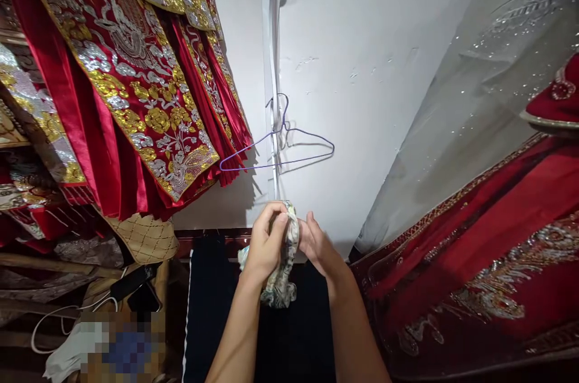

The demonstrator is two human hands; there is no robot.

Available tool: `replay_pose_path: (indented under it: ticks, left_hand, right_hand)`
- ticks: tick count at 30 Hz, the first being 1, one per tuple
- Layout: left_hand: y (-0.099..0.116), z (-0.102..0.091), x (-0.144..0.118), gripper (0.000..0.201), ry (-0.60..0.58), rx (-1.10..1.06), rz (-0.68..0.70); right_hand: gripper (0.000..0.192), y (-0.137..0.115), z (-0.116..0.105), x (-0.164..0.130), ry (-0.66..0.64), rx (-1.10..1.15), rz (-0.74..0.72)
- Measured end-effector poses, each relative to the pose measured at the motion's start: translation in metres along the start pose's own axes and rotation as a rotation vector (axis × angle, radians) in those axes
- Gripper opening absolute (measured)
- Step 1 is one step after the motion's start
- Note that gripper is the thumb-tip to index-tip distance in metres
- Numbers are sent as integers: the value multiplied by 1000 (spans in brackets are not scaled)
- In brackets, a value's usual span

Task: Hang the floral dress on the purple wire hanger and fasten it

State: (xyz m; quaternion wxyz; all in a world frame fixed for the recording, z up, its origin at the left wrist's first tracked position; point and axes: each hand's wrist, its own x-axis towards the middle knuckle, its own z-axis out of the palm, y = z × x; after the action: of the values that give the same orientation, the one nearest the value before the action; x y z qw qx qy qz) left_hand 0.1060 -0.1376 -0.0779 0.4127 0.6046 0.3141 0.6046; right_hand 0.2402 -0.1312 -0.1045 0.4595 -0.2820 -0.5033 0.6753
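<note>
In the middle of the head view, a bunched cloth (288,262) with a pale floral print hangs from my left hand (268,241). My left thumb and fingers are closed around its upper end. My right hand (319,244) is just to the right of the cloth, palm turned toward it, with fingers stretched and apart. Whether its fingertips touch the fabric I cannot tell. Above both hands, a thin purple clothes hanger (301,161) hangs bare on a white vertical strip (274,57) against the wall.
Red gowns with gold and silver embroidery (149,93) hang on the left. A red beaded dress (488,238) and sheer veil fabric (488,63) fill the right. At lower left, a wooden stool (161,280) holds a black phone (145,298) and a white cable (47,310).
</note>
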Motion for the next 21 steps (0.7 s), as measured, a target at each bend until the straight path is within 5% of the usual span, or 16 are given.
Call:
replay_pose_path:
  ticks: [4,7,10,13,17,21]
  left_hand:
    - [-8,-19,6,21,24,180,86]
    - [-21,-35,4,32,-140,237,-70]
    - [-31,-53,-8,41,-449,407,-203]
    - [-28,-78,-15,42,-513,663,-199]
    - [-11,-119,-4,42,-457,941,-185]
    - [4,-150,13,38,-627,1182,-266]
  right_hand:
    - [53,-17,10,-4,-95,-145,-93]
    - [32,-35,1,10,-39,-260,-165]
    - [11,-64,-29,34,166,-409,-403]
    - [9,-88,-65,66,506,-365,-640]
    - [28,-81,-87,119,430,-485,-459]
    - [24,-49,-86,151,393,-741,-428]
